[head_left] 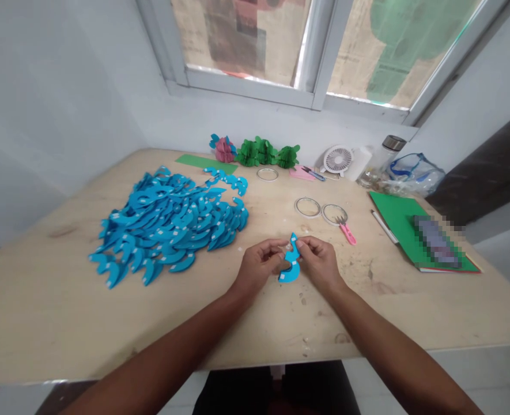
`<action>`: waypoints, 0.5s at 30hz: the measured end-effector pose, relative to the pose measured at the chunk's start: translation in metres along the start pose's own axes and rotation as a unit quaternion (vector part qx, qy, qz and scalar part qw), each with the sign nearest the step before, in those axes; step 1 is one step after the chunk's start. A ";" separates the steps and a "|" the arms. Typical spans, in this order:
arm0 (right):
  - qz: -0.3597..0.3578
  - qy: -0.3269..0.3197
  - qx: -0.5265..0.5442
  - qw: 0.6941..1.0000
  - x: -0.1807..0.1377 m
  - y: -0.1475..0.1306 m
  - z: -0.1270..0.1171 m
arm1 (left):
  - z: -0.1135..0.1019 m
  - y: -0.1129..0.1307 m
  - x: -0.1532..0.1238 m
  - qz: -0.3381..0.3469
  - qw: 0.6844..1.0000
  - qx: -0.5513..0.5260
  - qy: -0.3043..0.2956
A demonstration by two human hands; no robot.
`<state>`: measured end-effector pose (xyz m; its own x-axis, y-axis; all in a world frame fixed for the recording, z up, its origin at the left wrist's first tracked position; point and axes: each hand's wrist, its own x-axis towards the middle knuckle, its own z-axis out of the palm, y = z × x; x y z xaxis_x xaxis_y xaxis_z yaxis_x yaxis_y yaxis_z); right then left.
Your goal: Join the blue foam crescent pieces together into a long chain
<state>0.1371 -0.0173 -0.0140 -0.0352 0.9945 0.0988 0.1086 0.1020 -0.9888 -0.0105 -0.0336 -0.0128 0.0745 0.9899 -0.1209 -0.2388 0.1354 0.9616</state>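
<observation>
A curved blue paper piece [291,266] with small white patches is held just above the wooden table [56,300] near its front middle. My left hand [260,266] pinches its left side with closed fingers. My right hand [319,260] pinches its upper right part, fingers closed too. A large heap of similar blue paper pieces [168,226] lies to the left of my hands.
Tape rolls [308,207] and pink-handled scissors [347,229] lie behind my hands. Green paper decorations [267,153], a pink and blue one [223,148], a small white fan [338,159], a bottle [386,154] and a plastic bag [414,173] line the back. A green book [404,222] lies at right.
</observation>
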 end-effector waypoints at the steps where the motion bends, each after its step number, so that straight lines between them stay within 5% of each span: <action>1: 0.000 0.000 0.001 1.000 0.000 0.000 0.000 | 0.000 0.000 0.000 -0.003 1.000 -0.001 0.000; 15: 0.001 -0.008 -0.004 1.000 0.000 0.000 0.000 | 0.002 0.012 0.001 -0.028 0.997 0.060 -0.028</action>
<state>0.1366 -0.0174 -0.0141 -0.0503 0.9943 0.0943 0.1168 0.0996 -0.9881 -0.0113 -0.0316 -0.0012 0.1394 0.9765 -0.1642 -0.1156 0.1807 0.9767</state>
